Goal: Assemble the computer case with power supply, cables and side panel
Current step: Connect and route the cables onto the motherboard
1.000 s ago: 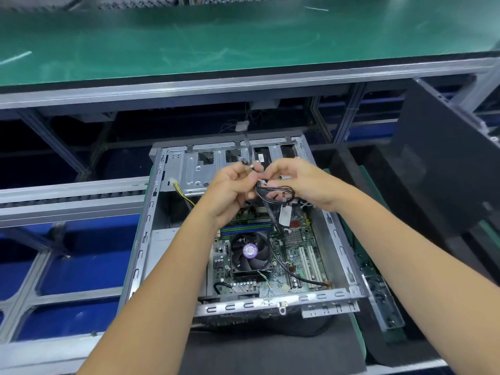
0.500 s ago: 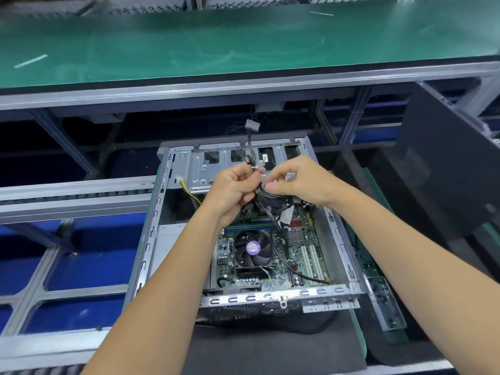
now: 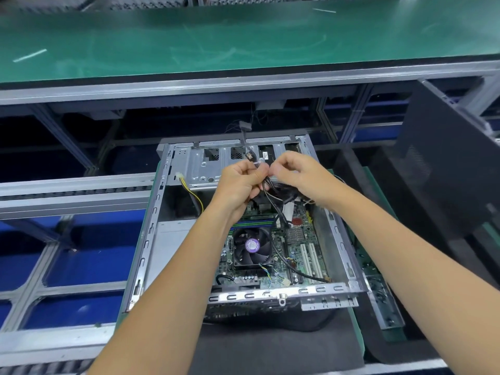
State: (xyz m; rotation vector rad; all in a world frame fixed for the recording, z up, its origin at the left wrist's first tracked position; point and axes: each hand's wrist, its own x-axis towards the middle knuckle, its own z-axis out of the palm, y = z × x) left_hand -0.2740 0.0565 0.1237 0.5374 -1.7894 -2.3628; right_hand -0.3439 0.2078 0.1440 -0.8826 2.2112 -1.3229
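Green bench (image 3: 243, 39) runs beyond the open case (image 3: 349, 269). Above the case's board (image 3: 297, 239), both hands pinch the black cables (image 3: 281, 190), likely gathering them to tie clear of the fan (image 3: 251, 246): left hand (image 3: 238, 182) grips the bundle, right hand (image 3: 297, 174) pinches just beside it.

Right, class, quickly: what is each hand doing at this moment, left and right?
Left hand: closed, gripping the black cable bundle above the open computer case.
Right hand: closed, fingers pinching the same bundle.
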